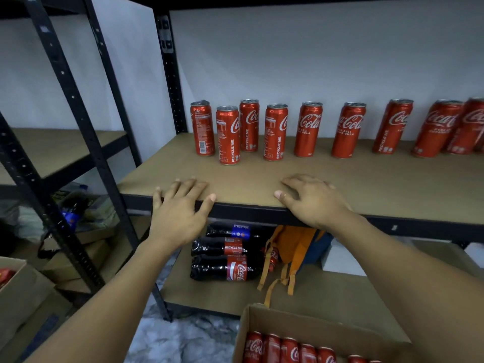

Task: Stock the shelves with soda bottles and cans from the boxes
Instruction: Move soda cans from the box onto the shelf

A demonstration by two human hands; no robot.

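Red slim cola cans (308, 129) stand upright along the brown shelf (366, 179).

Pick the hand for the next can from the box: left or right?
Right, likely. Right hand and left hand both rest empty on the shelf, but the box sits below the right forearm; left must cross.
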